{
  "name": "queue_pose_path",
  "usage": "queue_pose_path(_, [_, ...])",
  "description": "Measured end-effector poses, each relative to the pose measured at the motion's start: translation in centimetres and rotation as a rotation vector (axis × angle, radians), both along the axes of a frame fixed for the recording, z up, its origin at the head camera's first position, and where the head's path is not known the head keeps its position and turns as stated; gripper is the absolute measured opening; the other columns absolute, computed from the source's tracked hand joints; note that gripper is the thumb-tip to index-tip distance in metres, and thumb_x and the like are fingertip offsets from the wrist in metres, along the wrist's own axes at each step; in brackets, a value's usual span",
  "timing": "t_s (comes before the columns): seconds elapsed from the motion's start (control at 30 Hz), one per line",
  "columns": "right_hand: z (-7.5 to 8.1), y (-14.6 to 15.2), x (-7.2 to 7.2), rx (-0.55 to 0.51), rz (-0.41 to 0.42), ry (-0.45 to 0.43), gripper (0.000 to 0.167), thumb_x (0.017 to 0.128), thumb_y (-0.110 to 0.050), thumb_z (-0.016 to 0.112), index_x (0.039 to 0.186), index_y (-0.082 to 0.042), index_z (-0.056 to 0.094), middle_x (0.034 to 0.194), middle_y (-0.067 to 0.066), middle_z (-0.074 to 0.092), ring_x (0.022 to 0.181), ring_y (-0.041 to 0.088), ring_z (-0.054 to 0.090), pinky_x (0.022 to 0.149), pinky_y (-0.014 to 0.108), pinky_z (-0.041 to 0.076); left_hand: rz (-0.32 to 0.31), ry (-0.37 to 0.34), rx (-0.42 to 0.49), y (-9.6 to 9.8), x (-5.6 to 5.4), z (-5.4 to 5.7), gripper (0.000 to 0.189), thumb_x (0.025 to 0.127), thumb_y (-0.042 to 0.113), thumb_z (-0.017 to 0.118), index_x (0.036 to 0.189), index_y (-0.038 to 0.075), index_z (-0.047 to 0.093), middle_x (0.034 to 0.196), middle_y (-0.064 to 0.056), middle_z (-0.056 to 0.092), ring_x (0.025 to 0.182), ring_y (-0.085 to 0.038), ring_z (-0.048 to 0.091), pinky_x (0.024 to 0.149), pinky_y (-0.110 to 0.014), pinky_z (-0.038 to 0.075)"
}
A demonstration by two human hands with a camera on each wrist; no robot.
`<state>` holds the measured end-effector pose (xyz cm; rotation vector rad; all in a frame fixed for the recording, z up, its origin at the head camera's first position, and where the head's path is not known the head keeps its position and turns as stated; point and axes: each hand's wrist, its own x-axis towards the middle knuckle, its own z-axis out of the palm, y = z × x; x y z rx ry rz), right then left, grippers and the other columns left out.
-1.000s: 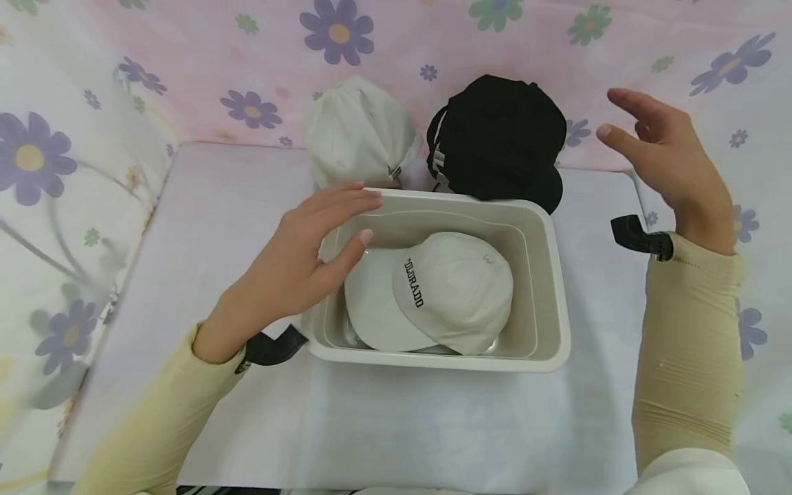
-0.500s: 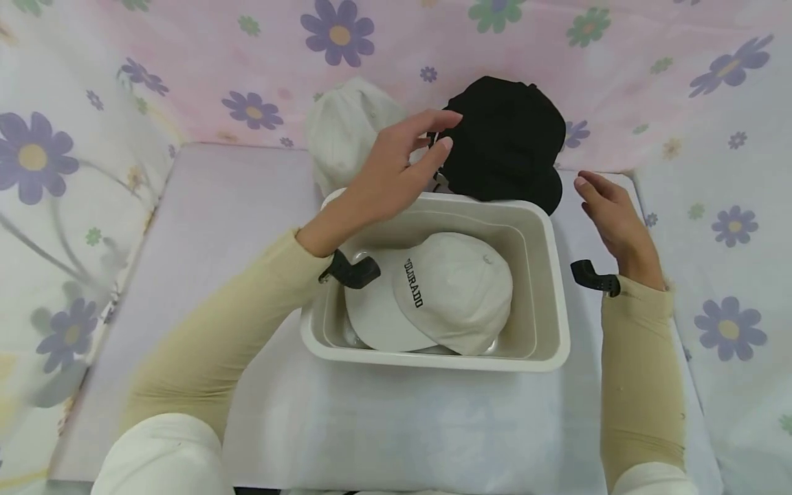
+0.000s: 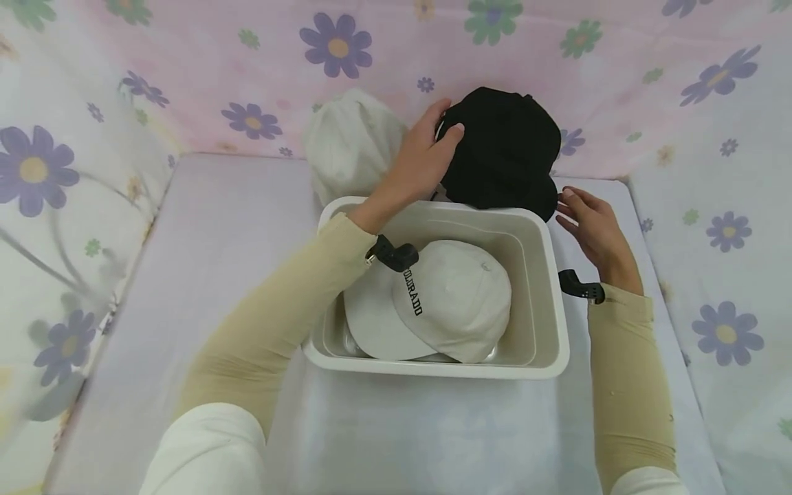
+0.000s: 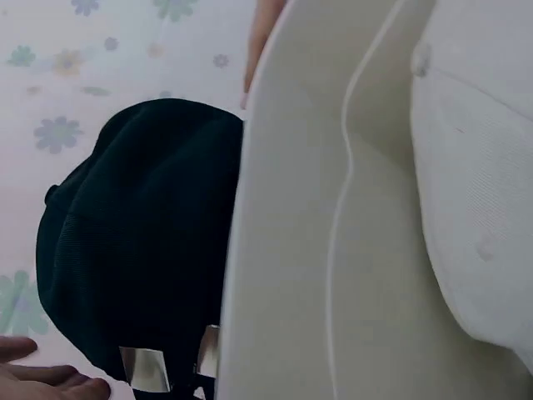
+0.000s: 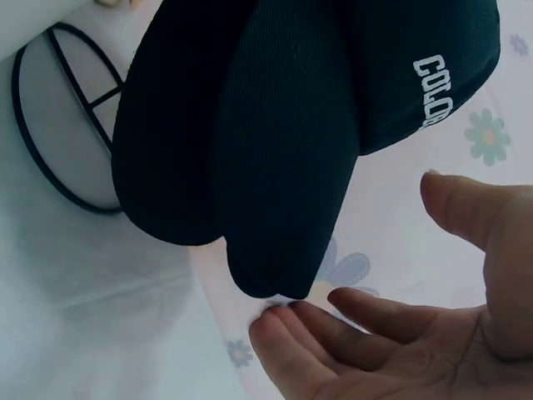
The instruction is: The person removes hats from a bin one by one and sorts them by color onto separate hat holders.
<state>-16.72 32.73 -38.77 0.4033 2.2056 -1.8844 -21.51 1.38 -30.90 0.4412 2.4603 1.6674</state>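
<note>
The left grip (image 3: pixel 421 161) and right grip (image 3: pixel 596 232), both loosely spread, flank the black cap (image 3: pixel 500 148) behind the tub (image 3: pixel 537 309), whose rim (image 3: pixel 557 309) could catch the brim (image 3: pixel 543 198) if lifting is too low.

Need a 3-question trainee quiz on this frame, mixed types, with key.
1. True or false: the white baseball cap with dark lettering lies inside the off-white tub.
2. Which hand is nearest the brim of the black baseball cap? A) left B) right
3. Which view shows white lettering on the black baseball cap?

Key:
1. True.
2. B; the right hand has its fingertips close to it, while the left hand is at the opposite side.
3. Right wrist.
</note>
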Motion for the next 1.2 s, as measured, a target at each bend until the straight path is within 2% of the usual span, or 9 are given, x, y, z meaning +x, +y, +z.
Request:
queue_pose_path(0.13, [-0.3,0.1,-0.1,-0.035,0.011,-0.023,0.075,0.105,-0.04,0.052,0.162,-0.003,0.02,0.163,0.018,0.027,0.147,0.029,0.037,0.119,0.038,0.031,0.084,-0.271,0.1,0.7,-0.8,0.3,0.06,0.11,0.037,0.039,0.163,0.017,0.023,0.167,0.005,0.028,0.15,-0.007,0.03,0.119,-0.021,0.028])
queue_pose_path(0.27, [-0.5,0.4,-0.1,-0.102,-0.047,-0.022,0.075,0.104,-0.037,0.057,0.16,-0.001,0.023,0.146,0.012,0.045,0.133,0.024,0.05,0.104,0.028,0.049,0.206,-0.434,0.279,0.9,-1.7,0.8,0.048,0.108,0.029,0.043,0.152,0.01,0.045,0.151,-0.003,0.05,0.13,-0.013,0.05,0.107,-0.024,0.043])
queue_pose_path(0.4, [-0.6,0.7,-0.2,-0.207,-0.083,-0.039,0.07,0.103,-0.034,0.06,0.156,0.001,0.029,0.126,0.001,0.052,0.114,0.014,0.059,0.083,0.02,0.057,0.259,-0.503,0.398,0.3,-2.3,1.2,0.041,0.106,0.019,0.045,0.144,0.006,0.054,0.134,-0.003,0.063,0.107,-0.012,0.058,0.09,-0.023,0.051])
queue_pose_path(0.5, [-0.5,0.8,-0.4,-0.264,-0.08,-0.035,0.071,0.103,-0.031,0.061,0.156,0.002,0.028,0.122,-0.001,0.053,0.103,0.01,0.062,0.079,0.02,0.058,0.261,-0.527,0.415,-0.1,-2.6,1.4,0.041,0.105,0.016,0.045,0.144,0.004,0.052,0.131,-0.005,0.067,0.097,-0.011,0.06,0.081,-0.02,0.051])
queue_pose_path(0.63, [-0.1,0.8,-0.7,-0.289,-0.058,0.033,0.077,0.101,-0.024,0.064,0.158,0.006,0.022,0.116,-0.004,0.06,0.096,0.009,0.066,0.078,0.021,0.057,0.292,-0.575,0.483,-0.3,-3.1,1.5,0.034,0.105,0.013,0.047,0.136,0.002,0.054,0.116,-0.008,0.07,0.082,-0.011,0.061,0.07,-0.018,0.049])
queue_pose_path(0.8, [0.3,0.5,-1.1,-0.285,-0.113,0.134,0.066,0.095,-0.01,0.071,0.15,0.006,0.038,0.105,-0.003,0.067,0.095,0.009,0.067,0.077,0.02,0.058,0.333,-0.704,0.715,-0.7,-3.8,1.4,0.019,0.104,0.008,0.051,0.119,-0.001,0.056,0.098,-0.008,0.058,0.082,-0.015,0.057,0.071,-0.021,0.049])
queue_pose_path(0.93, [0.5,0.2,-1.4,-0.323,-0.208,0.21,0.056,0.091,-0.004,0.075,0.141,0.002,0.05,0.104,0.001,0.069,0.095,0.012,0.068,0.076,0.021,0.059,0.338,-0.816,0.845,-0.9,-4.1,1.3,0.023,0.106,0.012,0.051,0.121,-0.003,0.056,0.094,-0.01,0.055,0.083,-0.019,0.054,0.079,-0.025,0.047])
queue_pose_path(1.03, [0.6,-0.1,-1.5,-0.354,-0.255,0.239,0.045,0.09,0.0,0.074,0.132,0.0,0.058,0.103,0.003,0.069,0.092,0.014,0.068,0.075,0.022,0.06,0.332,-0.867,0.824,-1.0,-4.3,1.3,0.025,0.107,0.017,0.051,0.124,-0.001,0.055,0.093,-0.01,0.057,0.081,-0.02,0.054,0.079,-0.027,0.047])
queue_pose_path(1.2, [0.5,-0.6,-1.8,-0.402,-0.353,0.303,0.037,0.087,0.002,0.077,0.122,-0.003,0.067,0.103,0.006,0.069,0.092,0.017,0.067,0.076,0.025,0.06,0.318,-0.946,0.757,-1.0,-4.5,1.2,0.021,0.107,0.023,0.052,0.112,0.003,0.053,0.087,-0.009,0.055,0.076,-0.02,0.052,0.072,-0.028,0.046])
